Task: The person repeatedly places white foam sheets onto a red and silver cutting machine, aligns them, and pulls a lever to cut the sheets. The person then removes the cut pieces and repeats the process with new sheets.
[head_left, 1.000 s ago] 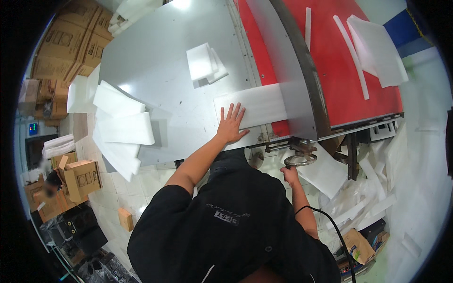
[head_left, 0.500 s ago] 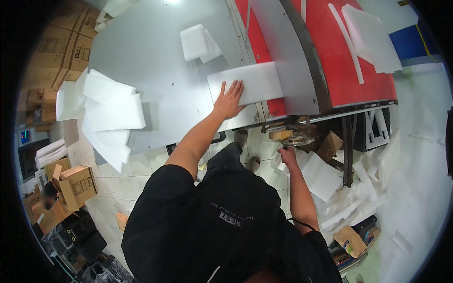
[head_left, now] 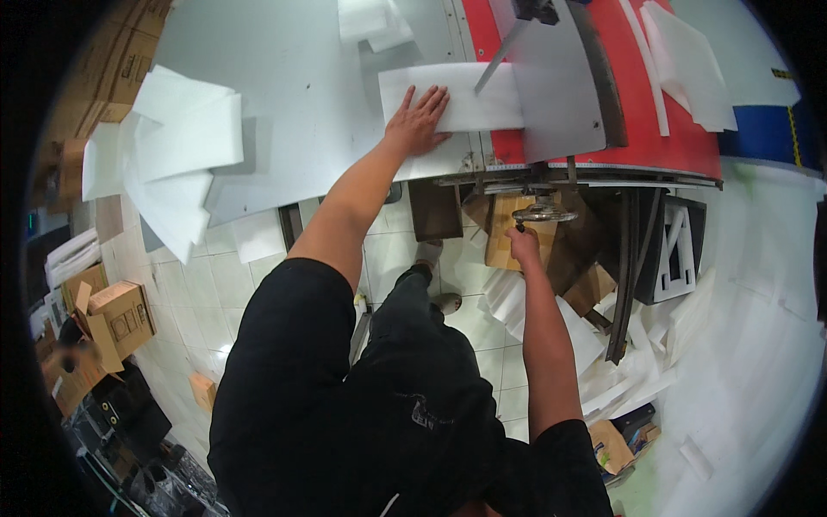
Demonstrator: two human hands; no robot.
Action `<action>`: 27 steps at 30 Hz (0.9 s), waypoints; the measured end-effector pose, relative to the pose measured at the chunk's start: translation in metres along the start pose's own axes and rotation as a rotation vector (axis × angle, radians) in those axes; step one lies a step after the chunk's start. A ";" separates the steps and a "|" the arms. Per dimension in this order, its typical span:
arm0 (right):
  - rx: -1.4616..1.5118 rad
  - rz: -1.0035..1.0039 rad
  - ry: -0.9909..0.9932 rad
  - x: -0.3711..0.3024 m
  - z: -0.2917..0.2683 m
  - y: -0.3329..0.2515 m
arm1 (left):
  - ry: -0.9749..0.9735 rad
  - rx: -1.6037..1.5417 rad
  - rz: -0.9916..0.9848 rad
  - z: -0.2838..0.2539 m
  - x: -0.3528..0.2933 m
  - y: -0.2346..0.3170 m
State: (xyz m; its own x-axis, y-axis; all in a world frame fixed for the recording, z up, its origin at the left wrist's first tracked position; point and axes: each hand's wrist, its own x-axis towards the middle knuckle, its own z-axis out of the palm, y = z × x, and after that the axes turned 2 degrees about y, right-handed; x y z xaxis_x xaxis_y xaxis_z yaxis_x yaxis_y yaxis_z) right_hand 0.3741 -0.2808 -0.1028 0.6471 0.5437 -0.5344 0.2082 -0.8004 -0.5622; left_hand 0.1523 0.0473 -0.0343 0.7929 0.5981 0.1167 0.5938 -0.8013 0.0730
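My left hand (head_left: 419, 121) lies flat, fingers spread, on a white foam sheet (head_left: 465, 99). The sheet rests on the grey tabletop (head_left: 293, 95), and its right end meets an upright grey metal plate (head_left: 560, 77). Below the table edge, my right hand (head_left: 524, 248) is closed round the small dark handle of a metal handwheel (head_left: 547, 212). A thin grey metal strip (head_left: 500, 59) slants down in front of the sheet from a dark bracket (head_left: 536, 10) above. Whether the strip touches the foam, I cannot tell.
White foam pieces (head_left: 181, 146) lie stacked at the table's left, others (head_left: 375, 21) at its back. A red surface (head_left: 642, 103) with more foam (head_left: 689, 65) extends right of the plate. Cardboard boxes, foam scraps and metal legs (head_left: 624, 276) crowd underneath. An opened carton (head_left: 121, 323) stands left.
The view has shifted, so the table and foam appear higher, and the bracket has come into view. My left hand stays flat on the foam; my right hand still grips the handwheel handle.
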 end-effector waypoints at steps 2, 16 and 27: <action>-0.012 0.009 0.009 0.021 0.007 0.020 | 0.024 0.018 0.000 0.003 0.002 0.000; 0.118 -0.078 -0.062 0.011 0.005 0.005 | 0.086 0.161 -0.040 0.010 -0.007 0.006; 0.132 -0.058 -0.074 0.014 0.004 0.001 | 0.063 0.104 -0.054 0.015 -0.004 -0.003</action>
State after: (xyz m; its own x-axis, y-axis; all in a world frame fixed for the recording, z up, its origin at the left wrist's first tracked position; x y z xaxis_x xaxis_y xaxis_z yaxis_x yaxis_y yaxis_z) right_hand 0.3806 -0.2729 -0.1133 0.5796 0.6093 -0.5412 0.1424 -0.7296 -0.6689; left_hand 0.1499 0.0472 -0.0496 0.7512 0.6357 0.1779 0.6489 -0.7605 -0.0223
